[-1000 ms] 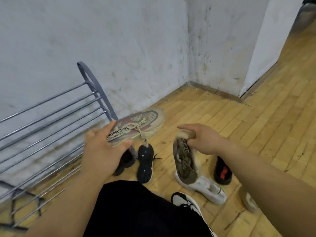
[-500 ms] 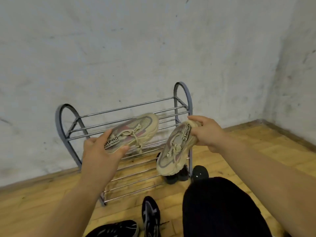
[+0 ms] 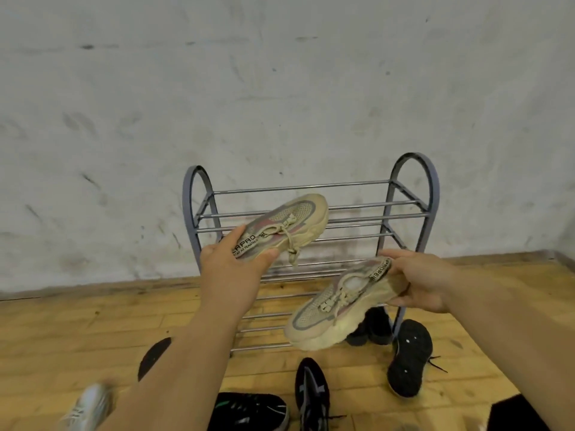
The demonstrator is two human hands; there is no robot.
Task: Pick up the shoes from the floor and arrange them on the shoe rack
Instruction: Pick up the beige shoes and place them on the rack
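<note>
My left hand (image 3: pixel 230 269) grips the heel of a beige sneaker (image 3: pixel 289 228), held in the air in front of the upper bars of the grey metal shoe rack (image 3: pixel 413 194). My right hand (image 3: pixel 420 281) grips the heel of the matching beige sneaker (image 3: pixel 336 309), toe pointing down-left, in front of the rack's lower right. No shoes sit on the rack's visible bars. Several dark shoes lie on the wooden floor near the rack's foot.
A black shoe (image 3: pixel 407 356) lies sole-up right of the rack, another dark pair (image 3: pixel 370 328) by its right leg. Black sneakers (image 3: pixel 311 396) (image 3: pixel 249 412) and a white one (image 3: pixel 84 409) lie at the bottom. The rack stands against a scuffed white wall (image 3: pixel 280 88).
The view swung left from the room's corner to face the rack. Both hands carried the beige sneakers toward the rack; the right shoe now hangs lower, the left is level with the top shelf.
</note>
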